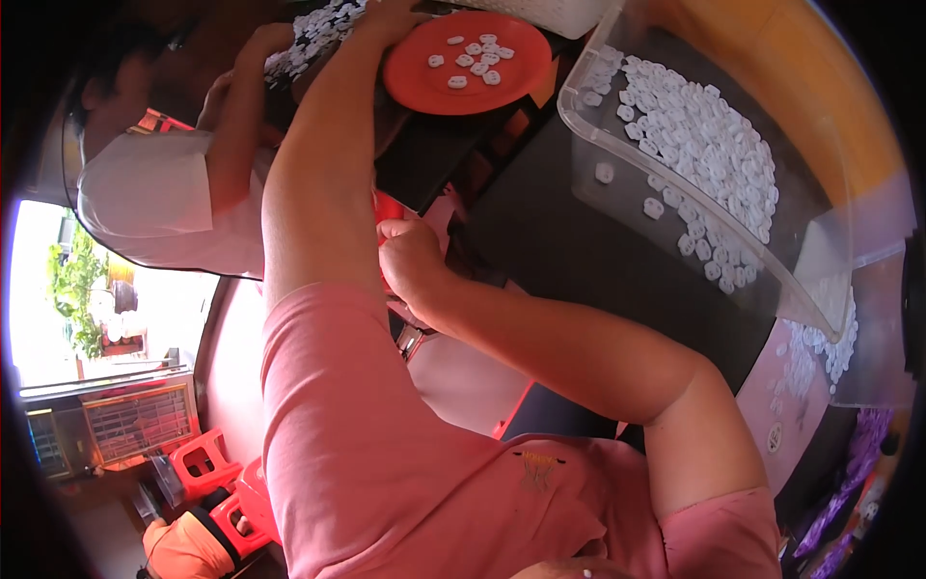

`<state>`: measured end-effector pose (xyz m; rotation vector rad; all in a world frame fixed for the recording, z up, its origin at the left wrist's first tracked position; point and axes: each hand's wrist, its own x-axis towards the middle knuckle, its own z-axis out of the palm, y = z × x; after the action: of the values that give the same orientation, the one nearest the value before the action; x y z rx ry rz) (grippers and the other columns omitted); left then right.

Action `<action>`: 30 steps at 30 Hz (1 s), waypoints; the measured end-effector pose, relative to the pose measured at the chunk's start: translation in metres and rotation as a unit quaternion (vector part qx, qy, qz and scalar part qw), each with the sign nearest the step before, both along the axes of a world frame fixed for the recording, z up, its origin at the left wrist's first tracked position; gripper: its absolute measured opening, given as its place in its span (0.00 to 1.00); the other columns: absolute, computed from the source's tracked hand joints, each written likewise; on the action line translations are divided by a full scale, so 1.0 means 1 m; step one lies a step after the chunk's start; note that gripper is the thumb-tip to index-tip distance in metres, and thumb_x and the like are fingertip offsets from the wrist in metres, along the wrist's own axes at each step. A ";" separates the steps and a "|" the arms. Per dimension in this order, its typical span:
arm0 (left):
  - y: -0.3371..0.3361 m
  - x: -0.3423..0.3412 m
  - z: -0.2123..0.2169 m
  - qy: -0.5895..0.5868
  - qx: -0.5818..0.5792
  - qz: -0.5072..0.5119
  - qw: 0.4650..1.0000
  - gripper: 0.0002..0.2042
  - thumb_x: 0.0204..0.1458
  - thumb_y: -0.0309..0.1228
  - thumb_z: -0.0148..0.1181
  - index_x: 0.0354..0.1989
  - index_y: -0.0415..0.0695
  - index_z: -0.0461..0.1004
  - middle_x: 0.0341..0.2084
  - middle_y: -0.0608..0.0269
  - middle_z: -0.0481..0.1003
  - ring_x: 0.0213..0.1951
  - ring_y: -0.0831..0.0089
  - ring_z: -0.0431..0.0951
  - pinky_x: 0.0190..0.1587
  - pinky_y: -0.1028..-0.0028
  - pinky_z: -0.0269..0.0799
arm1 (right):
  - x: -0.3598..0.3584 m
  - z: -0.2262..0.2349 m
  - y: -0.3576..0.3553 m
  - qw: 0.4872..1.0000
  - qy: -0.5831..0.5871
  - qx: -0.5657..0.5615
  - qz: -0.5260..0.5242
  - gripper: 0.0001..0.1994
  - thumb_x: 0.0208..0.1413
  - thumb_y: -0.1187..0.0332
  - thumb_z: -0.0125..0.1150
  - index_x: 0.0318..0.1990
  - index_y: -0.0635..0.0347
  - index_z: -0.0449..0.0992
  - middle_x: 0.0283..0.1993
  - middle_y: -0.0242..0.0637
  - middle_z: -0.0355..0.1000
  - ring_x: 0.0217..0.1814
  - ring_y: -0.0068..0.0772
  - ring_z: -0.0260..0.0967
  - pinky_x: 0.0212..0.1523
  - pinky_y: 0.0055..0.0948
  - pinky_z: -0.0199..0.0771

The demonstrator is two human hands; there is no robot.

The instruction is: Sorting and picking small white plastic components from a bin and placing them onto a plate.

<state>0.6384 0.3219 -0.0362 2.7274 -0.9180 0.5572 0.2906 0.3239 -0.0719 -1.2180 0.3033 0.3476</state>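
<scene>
My left hand (388,15) reaches up along the left side of a round orange plate (424,89) that carries several small white plastic pieces (475,56). The hand is at the top of the picture and its fingers are partly hidden. My right hand (409,257) lies lower, over the dark table (559,241), with its fingers curled next to a red thing (388,206) half hidden behind my left forearm. Whether it holds anything I cannot tell. To the right stands a clear plastic bin (582,108) filled with many of the same white pieces (696,135).
A co-worker in a white shirt (145,198) sits at the left, one arm reaching to a heap of white pieces (311,37). More white pieces lie on a pink sheet (801,381) at the right. Red stools (204,463) stand on the floor at the lower left.
</scene>
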 end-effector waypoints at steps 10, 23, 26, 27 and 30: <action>0.027 0.011 0.006 0.012 0.032 0.048 0.998 0.22 0.49 0.49 0.57 0.44 0.45 0.78 0.44 0.47 0.76 0.46 0.49 0.75 0.48 0.55 0.70 | -0.001 0.001 0.012 1.000 -0.019 0.013 -0.006 0.07 0.50 0.80 0.49 0.28 0.67 0.75 0.26 0.38 0.71 0.27 0.26 0.67 0.25 0.27 0.66; 0.048 0.029 -0.012 -0.034 -0.028 0.023 0.999 0.20 0.48 0.49 0.60 0.36 0.42 0.81 0.33 0.46 0.77 0.41 0.50 0.76 0.45 0.56 0.71 | -0.007 0.019 0.010 0.999 0.002 -0.021 0.047 0.05 0.49 0.78 0.52 0.27 0.65 0.75 0.25 0.36 0.71 0.28 0.25 0.67 0.29 0.27 0.66; 0.039 0.024 -0.014 -0.077 -0.012 0.033 0.996 0.20 0.48 0.49 0.60 0.36 0.42 0.80 0.34 0.45 0.77 0.42 0.51 0.76 0.44 0.55 0.71 | -0.006 0.014 0.010 0.999 0.000 -0.023 0.042 0.05 0.49 0.78 0.52 0.26 0.65 0.75 0.24 0.36 0.71 0.28 0.25 0.67 0.29 0.27 0.66; 0.037 0.020 -0.014 -0.070 -0.018 0.067 0.995 0.20 0.48 0.49 0.60 0.37 0.42 0.80 0.35 0.45 0.77 0.42 0.51 0.76 0.44 0.55 0.71 | -0.006 0.012 0.010 0.999 -0.006 -0.019 0.040 0.05 0.49 0.78 0.52 0.26 0.65 0.75 0.24 0.36 0.71 0.27 0.25 0.67 0.28 0.28 0.66; 0.026 0.011 -0.001 0.086 -0.014 0.125 0.988 0.22 0.49 0.49 0.59 0.41 0.42 0.78 0.39 0.45 0.77 0.45 0.51 0.76 0.46 0.54 0.70 | -0.003 0.005 0.011 1.000 -0.014 -0.013 0.015 0.05 0.49 0.78 0.52 0.25 0.65 0.75 0.22 0.36 0.70 0.25 0.25 0.66 0.27 0.28 0.65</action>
<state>0.6497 0.3484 -0.0375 2.8294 -0.5269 0.3656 0.2874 0.3352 -0.0671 -1.2522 0.2660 0.3542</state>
